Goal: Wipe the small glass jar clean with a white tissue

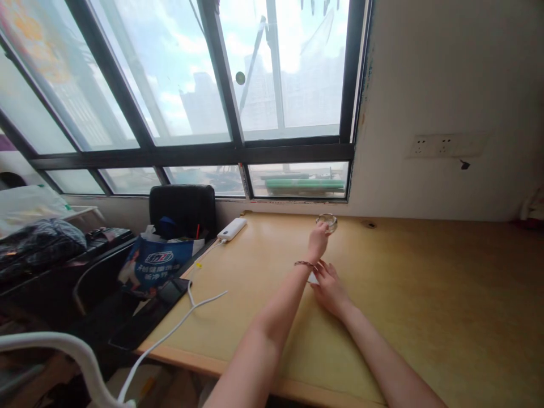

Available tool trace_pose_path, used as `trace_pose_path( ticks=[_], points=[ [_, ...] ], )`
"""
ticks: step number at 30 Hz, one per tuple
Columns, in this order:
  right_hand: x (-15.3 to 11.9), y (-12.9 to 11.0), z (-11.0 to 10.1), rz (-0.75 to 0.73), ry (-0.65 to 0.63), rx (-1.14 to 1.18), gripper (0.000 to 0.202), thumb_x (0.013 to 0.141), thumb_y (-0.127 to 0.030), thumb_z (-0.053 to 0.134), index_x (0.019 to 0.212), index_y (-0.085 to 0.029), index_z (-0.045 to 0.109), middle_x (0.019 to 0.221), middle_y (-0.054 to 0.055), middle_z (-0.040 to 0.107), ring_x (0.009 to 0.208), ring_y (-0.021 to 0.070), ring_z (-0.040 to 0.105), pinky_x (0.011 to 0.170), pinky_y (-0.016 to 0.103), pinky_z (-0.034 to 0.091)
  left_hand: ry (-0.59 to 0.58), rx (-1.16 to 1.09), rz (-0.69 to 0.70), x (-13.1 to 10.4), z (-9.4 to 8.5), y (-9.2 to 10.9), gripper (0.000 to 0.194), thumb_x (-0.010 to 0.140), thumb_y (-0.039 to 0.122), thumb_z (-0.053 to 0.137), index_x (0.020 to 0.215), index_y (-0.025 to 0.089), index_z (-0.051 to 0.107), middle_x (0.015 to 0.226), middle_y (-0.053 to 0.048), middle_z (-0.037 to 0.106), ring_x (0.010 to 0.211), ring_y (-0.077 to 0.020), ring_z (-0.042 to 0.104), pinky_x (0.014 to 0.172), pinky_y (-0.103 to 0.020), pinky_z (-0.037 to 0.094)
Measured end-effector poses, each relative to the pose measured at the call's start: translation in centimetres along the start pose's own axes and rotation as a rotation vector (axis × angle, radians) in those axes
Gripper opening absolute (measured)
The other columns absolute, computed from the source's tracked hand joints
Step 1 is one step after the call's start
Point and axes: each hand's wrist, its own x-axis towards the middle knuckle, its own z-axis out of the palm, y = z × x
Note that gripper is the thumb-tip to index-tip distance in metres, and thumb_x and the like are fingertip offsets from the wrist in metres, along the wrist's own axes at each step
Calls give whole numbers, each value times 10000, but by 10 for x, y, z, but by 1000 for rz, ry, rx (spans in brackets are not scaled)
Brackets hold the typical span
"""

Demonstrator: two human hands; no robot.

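Left hand (318, 241) pinching a shiny, see-through ring (332, 225) at the smooth yellowish tabletop's (425, 294) far edge!
Right hand (334, 292) sits low, fingers stretched over a small white piece (313, 277), grip impossible to tell; leftward, a blue printed bag (159, 260) shows something red at its mouth.

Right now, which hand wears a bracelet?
The left hand, the one at the clear round object, wears the brown bracelet; the right hand, nearer the camera, wears none.
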Motion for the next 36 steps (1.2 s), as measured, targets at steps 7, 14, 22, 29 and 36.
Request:
trace_pose_path(
  ticks=[7, 14, 22, 29, 36],
  points=[
    [-1, 1, -3, 43, -66, -58, 376, 800, -205, 394, 1169, -207, 464, 1244, 78, 447, 1180, 209, 340, 973, 417, 255, 193, 34, -169, -56, -103, -140, 146, 718, 86, 485, 833, 161, 535, 875, -43, 513, 838, -155, 501, 750, -275, 413],
    [-1, -1, -3, 31, -53, -41, 293, 818, -222, 380, 1053, -249, 553, 1149, 47, 531, 1099, 198, 413, 905, 385, 348, 276, 37, -203, -73, -109, -180, 162, 696, 62, 468, 804, 158, 541, 861, -62, 511, 856, -173, 492, 786, -299, 406],
    [-2, -3, -5, 56, -34, -33, 253, 819, -226, 386, 958, -242, 597, 1122, 33, 547, 1077, 196, 410, 898, 379, 360, 155, 10, -191, -69, -100, -188, 155, 693, 54, 448, 776, 154, 532, 855, -47, 516, 821, -153, 499, 783, -295, 402],
    [-3, -4, -4, 58, -54, -6, 245, 813, -212, 398, 928, -244, 612, 1101, 38, 559, 1061, 199, 426, 882, 389, 368, 204, 18, -279, -67, -99, -196, 135, 673, 60, 433, 710, 153, 525, 788, -42, 521, 784, -146, 493, 764, -279, 387],
    [-3, -6, -4, 34, -45, 38, 247, 803, -189, 417, 939, -243, 616, 1050, 33, 586, 1028, 190, 448, 877, 364, 373, 192, -5, -277, -67, -99, -197, 130, 671, 67, 419, 698, 146, 518, 801, -47, 515, 760, -144, 478, 744, -264, 385]
  ],
)
